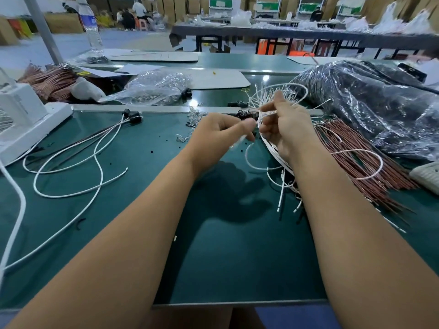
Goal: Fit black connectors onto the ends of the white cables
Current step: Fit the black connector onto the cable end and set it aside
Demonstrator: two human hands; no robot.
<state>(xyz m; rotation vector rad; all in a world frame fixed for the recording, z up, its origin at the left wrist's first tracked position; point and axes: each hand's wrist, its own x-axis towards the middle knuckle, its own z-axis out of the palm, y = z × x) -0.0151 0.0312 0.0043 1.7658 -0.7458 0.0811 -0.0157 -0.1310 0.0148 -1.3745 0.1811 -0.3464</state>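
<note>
My right hand grips a bundle of white cables held above the green table; their bare ends fan out above my fingers. My left hand is curled and pinches the end of one white cable, blurred, just left of the bundle. Loose black connectors lie in a small pile behind my hands. At the left lie several white cables with black connectors fitted on their far ends.
A pile of red-brown wires lies to the right, beside a large plastic bag of dark parts. A white device stands at the left edge. A crumpled clear bag and a water bottle sit further back.
</note>
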